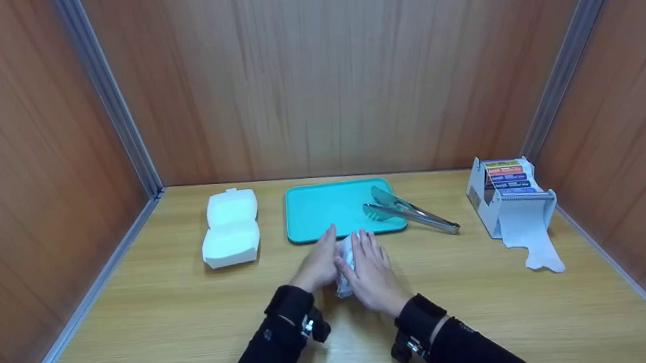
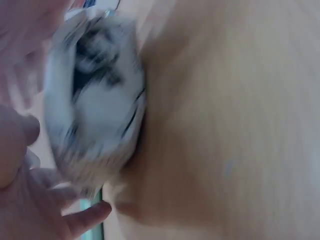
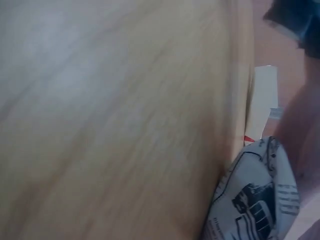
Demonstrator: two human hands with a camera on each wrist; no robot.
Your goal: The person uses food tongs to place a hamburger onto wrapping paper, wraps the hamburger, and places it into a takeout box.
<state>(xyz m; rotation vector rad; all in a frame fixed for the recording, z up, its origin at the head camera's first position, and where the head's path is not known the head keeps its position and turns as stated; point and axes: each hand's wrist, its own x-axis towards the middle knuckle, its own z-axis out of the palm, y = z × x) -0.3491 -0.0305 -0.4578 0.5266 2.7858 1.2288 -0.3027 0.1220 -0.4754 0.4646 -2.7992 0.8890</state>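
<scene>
A small packet (image 1: 343, 286) wrapped in pale printed paper lies on the table between both hands, its dark print visible in the left wrist view. My left hand (image 1: 317, 264) is along its left side, fingers reaching forward. On the right side, my right hand (image 1: 374, 276) rests against the packet with its fingers straight and side by side. Blur softens the packet (image 2: 102, 115) in the left wrist view, where left fingers (image 2: 87, 220) extend past its far end. One folded, pointed end of the packet (image 3: 245, 205) shows in the right wrist view.
Just beyond the hands lies a teal tray (image 1: 325, 204), with metal tongs (image 1: 419, 215) across its right edge. An opened white foam clamshell box (image 1: 231, 245) stands at left. At right, a white dispenser (image 1: 492, 207) holds several colour-labelled boxes, a torn white sheet (image 1: 529, 233) hanging from its front.
</scene>
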